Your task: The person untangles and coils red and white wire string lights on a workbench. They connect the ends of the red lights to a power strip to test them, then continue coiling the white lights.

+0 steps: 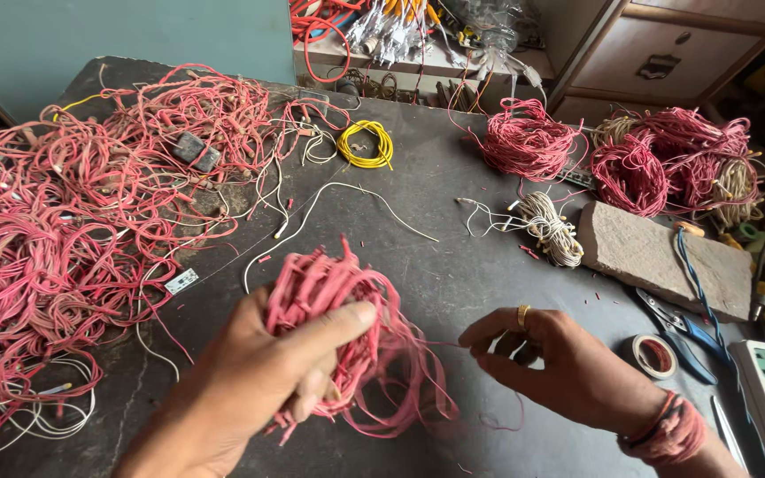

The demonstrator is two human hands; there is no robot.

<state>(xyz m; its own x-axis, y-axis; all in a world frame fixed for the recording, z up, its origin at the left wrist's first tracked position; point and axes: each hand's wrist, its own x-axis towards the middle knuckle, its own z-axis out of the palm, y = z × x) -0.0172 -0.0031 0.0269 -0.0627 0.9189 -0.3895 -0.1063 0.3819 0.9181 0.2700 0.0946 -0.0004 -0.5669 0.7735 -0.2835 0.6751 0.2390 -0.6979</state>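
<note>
My left hand [250,389] is clenched round a loose coiled bundle of pink insulated wire [347,341], thumb pressed across it; my right hand [568,367] pinches its thin trailing strand [440,345] just beside. I judge this coil partly wound. Beyond lie finished pink coils [529,137] and a large tangled pink heap [73,212], unsorted.

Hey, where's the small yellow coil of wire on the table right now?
In the head view, the yellow wire coil lies at the far middle of the dark table, between the big red wire tangle on the left and a red wire bundle on the right.
</note>
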